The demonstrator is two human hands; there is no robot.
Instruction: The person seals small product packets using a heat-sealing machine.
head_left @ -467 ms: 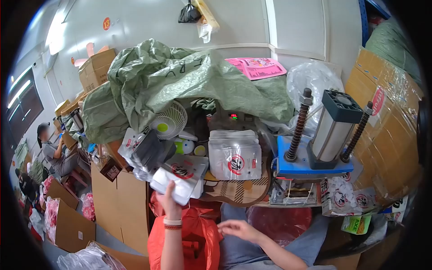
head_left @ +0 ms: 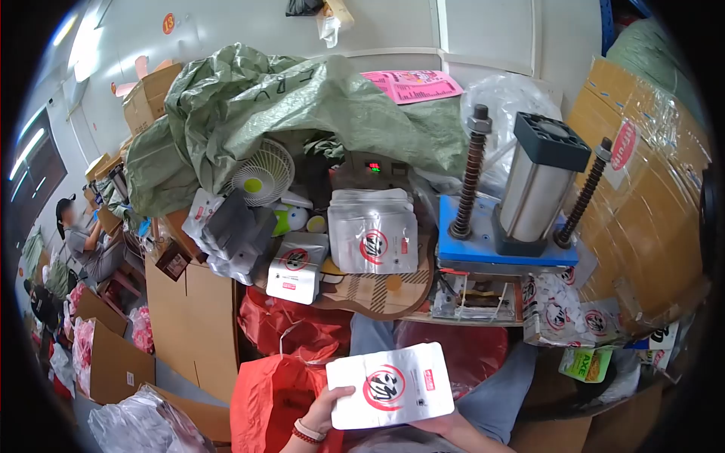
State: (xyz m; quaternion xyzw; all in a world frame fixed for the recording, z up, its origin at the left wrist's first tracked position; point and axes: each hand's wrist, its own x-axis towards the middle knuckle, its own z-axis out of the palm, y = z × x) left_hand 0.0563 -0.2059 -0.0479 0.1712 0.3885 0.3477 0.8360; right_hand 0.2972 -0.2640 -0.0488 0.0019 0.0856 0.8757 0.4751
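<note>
A silver pouch point(head_left: 391, 386) with a red round logo lies flat in front of me, low in the view. My left hand point(head_left: 326, 411) grips its left edge with the thumb on top. My right hand point(head_left: 427, 425) is under the pouch's lower right side and mostly hidden by it. Beyond them a pile of the same pouches point(head_left: 296, 266) rests on the bench, and a taller upright stack point(head_left: 373, 235) stands beside it. A red plastic bag point(head_left: 278, 392) hangs open just left of my left hand.
A press with a blue plate point(head_left: 504, 245), two springs and a metal cylinder stands right. A small fan point(head_left: 261, 172) and green sacking point(head_left: 302, 106) sit behind the stacks. Cardboard boxes point(head_left: 642, 189) line the right side. A seated person point(head_left: 79, 241) works far left.
My left hand came down from the pouch pile on the bench and now grips a single pouch low in front of me. My right hand moved under that pouch. The camera tilted down.
</note>
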